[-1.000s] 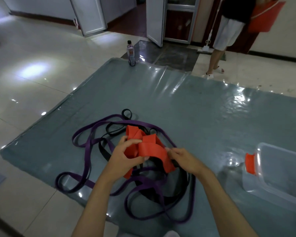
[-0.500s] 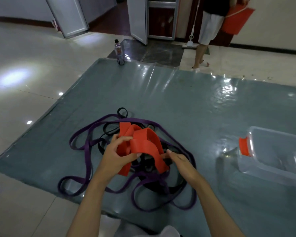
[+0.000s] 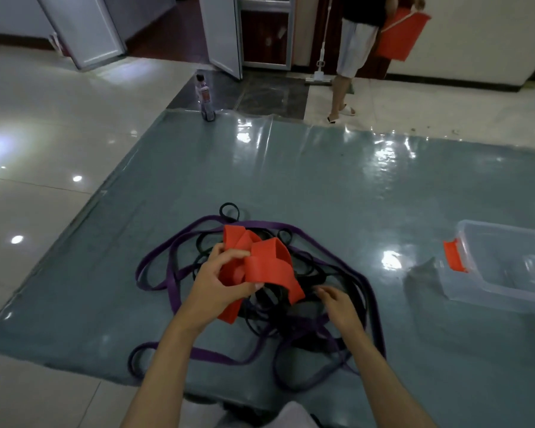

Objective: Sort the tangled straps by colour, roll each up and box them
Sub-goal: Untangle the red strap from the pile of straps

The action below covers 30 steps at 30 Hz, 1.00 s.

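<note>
A wide red strap (image 3: 266, 264) is bunched in folds on top of a tangle lying on the grey-blue mat (image 3: 322, 180). My left hand (image 3: 220, 282) is closed on its left folds, thumb and fingers pinching the band. My right hand (image 3: 337, 304) sits just right of the red strap's lower end, fingers spread over the thin black straps (image 3: 269, 304), holding nothing that I can see. Long purple straps (image 3: 173, 273) loop around and under the pile. A clear plastic box (image 3: 504, 270) with a red latch stands on the mat to the right.
A drink bottle (image 3: 205, 97) stands at the mat's far edge. A person (image 3: 352, 50) carrying a red bucket (image 3: 402, 35) walks by the doorway at the back, beside a mop (image 3: 320, 72). Shiny tiled floor surrounds the mat.
My right hand has let go of the red strap's end and moved down and right onto the black straps. My left hand keeps its hold. The person at the back has stepped right.
</note>
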Tool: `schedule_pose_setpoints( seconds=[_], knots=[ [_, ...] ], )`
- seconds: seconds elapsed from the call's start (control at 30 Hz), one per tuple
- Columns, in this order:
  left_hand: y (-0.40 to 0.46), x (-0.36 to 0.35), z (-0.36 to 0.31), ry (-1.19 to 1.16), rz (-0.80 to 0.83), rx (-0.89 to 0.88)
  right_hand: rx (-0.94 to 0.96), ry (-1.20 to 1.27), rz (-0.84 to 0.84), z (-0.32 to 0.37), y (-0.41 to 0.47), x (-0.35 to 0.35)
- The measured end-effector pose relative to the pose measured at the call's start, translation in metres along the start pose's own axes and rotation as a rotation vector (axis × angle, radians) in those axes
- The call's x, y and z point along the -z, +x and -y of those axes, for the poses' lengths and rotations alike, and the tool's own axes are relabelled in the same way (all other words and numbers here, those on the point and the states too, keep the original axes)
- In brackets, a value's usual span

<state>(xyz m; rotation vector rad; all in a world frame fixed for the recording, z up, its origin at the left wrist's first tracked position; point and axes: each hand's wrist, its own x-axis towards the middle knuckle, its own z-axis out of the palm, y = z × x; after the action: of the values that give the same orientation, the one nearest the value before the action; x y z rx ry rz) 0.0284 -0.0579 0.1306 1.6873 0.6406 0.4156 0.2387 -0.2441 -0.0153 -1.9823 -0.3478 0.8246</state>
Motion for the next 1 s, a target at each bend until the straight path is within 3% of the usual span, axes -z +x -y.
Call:
schedule_pose_setpoints(
  seconds=[0.17, 0.3, 0.37, 0.53, 0.7, 0.87, 1.0],
  knots=[
    [0.009, 0.023, 0.005, -0.017, 0.078, -0.049, 0.006, 0.068, -0.096, 0.017, -0.007, -0.038],
    [0.014, 0.04, 0.017, -0.053, 0.124, -0.085, 0.063, -0.08, -0.397, 0.022, -0.016, -0.055],
    [0.017, 0.048, 0.021, -0.056, 0.154, -0.112, 0.035, -0.065, -0.46, 0.027, -0.021, -0.059],
    [0.018, 0.061, 0.021, -0.053, 0.2, -0.129, -0.41, 0.408, -0.151, 0.046, -0.037, -0.068],
    [0.02, 0.07, 0.021, -0.058, 0.194, -0.121, -0.419, 0.749, -0.181, 0.048, -0.049, -0.065],
    [0.022, 0.072, 0.02, -0.033, 0.213, -0.124, -0.479, 0.71, -0.065, 0.054, -0.053, -0.075],
    [0.023, 0.071, 0.025, -0.011, 0.208, -0.106, -0.431, 0.737, -0.211, 0.055, -0.052, -0.085]
  ],
)
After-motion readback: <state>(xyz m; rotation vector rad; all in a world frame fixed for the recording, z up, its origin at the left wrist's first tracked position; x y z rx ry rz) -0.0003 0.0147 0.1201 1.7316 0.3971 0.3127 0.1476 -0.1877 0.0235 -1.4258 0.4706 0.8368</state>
